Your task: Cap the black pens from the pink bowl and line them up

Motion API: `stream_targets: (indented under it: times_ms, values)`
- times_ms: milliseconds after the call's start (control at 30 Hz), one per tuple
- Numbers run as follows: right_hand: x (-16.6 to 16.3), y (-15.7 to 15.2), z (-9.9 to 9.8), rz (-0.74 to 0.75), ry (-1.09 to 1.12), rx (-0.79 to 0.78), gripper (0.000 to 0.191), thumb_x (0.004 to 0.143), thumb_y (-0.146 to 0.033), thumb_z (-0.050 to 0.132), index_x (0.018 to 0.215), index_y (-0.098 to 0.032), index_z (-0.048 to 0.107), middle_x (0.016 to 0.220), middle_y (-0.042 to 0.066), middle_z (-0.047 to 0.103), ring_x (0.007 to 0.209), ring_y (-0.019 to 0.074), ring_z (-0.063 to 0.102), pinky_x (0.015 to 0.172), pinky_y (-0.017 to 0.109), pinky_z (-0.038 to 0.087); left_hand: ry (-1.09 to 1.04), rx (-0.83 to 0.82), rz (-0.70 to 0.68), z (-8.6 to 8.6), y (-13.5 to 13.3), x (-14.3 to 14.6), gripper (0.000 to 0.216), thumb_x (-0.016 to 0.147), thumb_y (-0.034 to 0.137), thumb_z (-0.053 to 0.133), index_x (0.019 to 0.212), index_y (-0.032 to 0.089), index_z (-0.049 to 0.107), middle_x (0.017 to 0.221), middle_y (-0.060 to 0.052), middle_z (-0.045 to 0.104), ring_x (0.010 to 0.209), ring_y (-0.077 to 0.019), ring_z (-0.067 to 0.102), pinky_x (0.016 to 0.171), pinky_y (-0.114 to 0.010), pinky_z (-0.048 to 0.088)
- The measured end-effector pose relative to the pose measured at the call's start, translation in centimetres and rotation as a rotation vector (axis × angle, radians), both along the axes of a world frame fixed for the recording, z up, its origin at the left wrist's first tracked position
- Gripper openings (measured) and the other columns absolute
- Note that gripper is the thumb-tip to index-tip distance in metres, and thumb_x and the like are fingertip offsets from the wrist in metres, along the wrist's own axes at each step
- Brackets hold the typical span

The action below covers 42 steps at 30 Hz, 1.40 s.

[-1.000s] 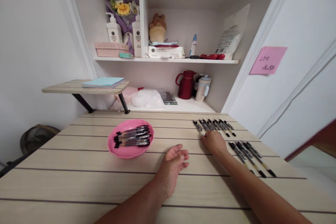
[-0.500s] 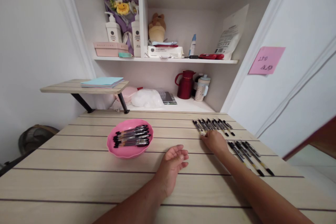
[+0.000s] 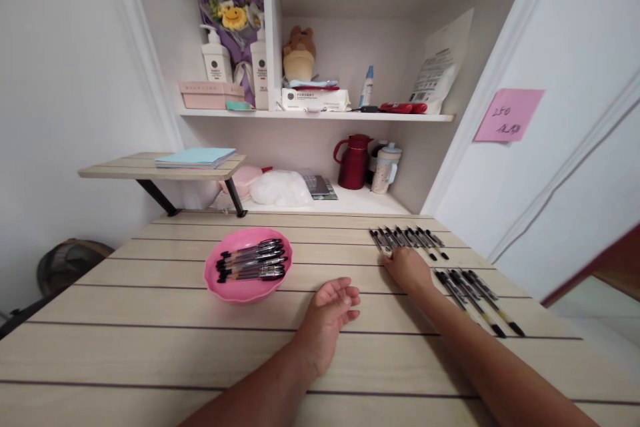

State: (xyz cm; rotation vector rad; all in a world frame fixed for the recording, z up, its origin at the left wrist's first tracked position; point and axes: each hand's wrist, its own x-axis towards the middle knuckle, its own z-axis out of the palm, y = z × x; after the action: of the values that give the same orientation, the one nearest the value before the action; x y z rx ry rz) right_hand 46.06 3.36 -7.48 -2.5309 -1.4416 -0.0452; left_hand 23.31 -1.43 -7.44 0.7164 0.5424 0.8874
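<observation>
Head view: both bare hands over a wood-plank tabletop [image 3: 200, 360].
Right hand [image 3: 410, 270]: reaching toward the far right corner, fingertips bunched at the near end of the leftmost pen [image 3: 375, 240]; fingers hide the contact, cannot tell grip from touch. Placement there probably suits lining up the pen's end.
Left hand [image 3: 330, 310]: holds nothing; on its side mid-tabletop, palm facing right, fingers loosely parted. Probably just parked, out of the right arm's way.
Back row [image 3: 410, 238]: pens side by side near the far right corner, slanted, tips toward far edge; count unsure, hand covers part. Spacing looks deliberate, likely so each one shows.
Front row [image 3: 477, 293]: more pens nearer the right edge, same slant, beyond the right forearm; partly hidden.
Pink bowl [image 3: 235, 292]: left of the left hand, closer to the far edge; rim probably corrals the loose pens.
Bowl pens [image 3: 255, 260]: piled roughly parallel to the far edge.
Riser [image 3: 115, 165]: far left corner, bears blue-topped notebooks [image 3: 195, 157].
Beyond far edge: red jug [image 3: 353, 163], pale cup [image 3: 385, 172], white plastic bag [image 3: 280, 188], presumably stowed back to free working room.
</observation>
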Motion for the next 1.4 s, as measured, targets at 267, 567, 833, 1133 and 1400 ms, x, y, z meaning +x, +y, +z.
stream_targets:
  times_ms: [267, 567, 833, 1133, 1400]
  values:
    - [0.2, 0.0, -0.1, 0.007, -0.012, 0.0, 0.037, 0.077, -0.039, 0.041, 0.079, -0.012, 0.066, 0.083, 0.017, 0.066, 0.081, 0.0257, 0.061, 0.065, 0.031, 0.041, -0.002, 0.008, -0.005, 0.0, 0.0, 0.0, 0.034, 0.064, 0.02, 0.066, 0.098, 0.018, 0.06, 0.096, -0.01, 0.062, 0.09, -0.0194, 0.055, 0.083, -0.035, 0.037]
    - [0.3, -1.1, 0.2, 0.034, -0.028, 0.001, 0.036, 0.077, -0.04, 0.041, 0.074, -0.014, 0.066, 0.08, 0.015, 0.066, 0.078, 0.0244, 0.061, 0.062, 0.029, 0.038, 0.008, 0.004, -0.005, 0.0, 0.0, 0.0, 0.034, 0.062, 0.02, 0.067, 0.096, 0.018, 0.061, 0.095, -0.009, 0.062, 0.09, -0.0195, 0.055, 0.083, -0.035, 0.037]
    - [-1.6, -3.2, 0.8, 0.122, -0.036, 0.009, 0.032, 0.079, -0.035, 0.04, 0.066, -0.017, 0.063, 0.073, 0.011, 0.067, 0.069, 0.0192, 0.059, 0.055, 0.026, 0.031, 0.019, 0.04, -0.008, 0.1, 0.0, 0.0, 0.032, 0.066, 0.02, 0.064, 0.097, 0.018, 0.06, 0.096, -0.009, 0.061, 0.09, -0.0189, 0.055, 0.082, -0.035, 0.038]
    - [-9.1, -8.0, 1.1, 0.446, 0.108, -0.004, 0.028, 0.079, -0.028, 0.04, 0.064, -0.018, 0.061, 0.067, 0.008, 0.067, 0.06, 0.0151, 0.057, 0.051, 0.026, 0.024, 0.101, 0.178, 0.026, 0.3, -0.2, -0.1, 0.03, 0.064, 0.02, 0.065, 0.093, 0.016, 0.062, 0.087, -0.008, 0.063, 0.082, -0.0174, 0.057, 0.079, -0.032, 0.039]
    - [-12.3, -10.2, 0.9, 0.506, 0.101, -0.005, 0.025, 0.08, -0.032, 0.043, 0.068, -0.019, 0.061, 0.071, 0.006, 0.067, 0.067, 0.0169, 0.058, 0.055, 0.027, 0.027, 0.76, 0.78, 0.292, 4.9, 2.5, -2.9, 0.025, 0.07, 0.015, 0.05, 0.094, 0.015, 0.059, 0.089, -0.007, 0.062, 0.083, -0.0164, 0.056, 0.079, -0.029, 0.041]
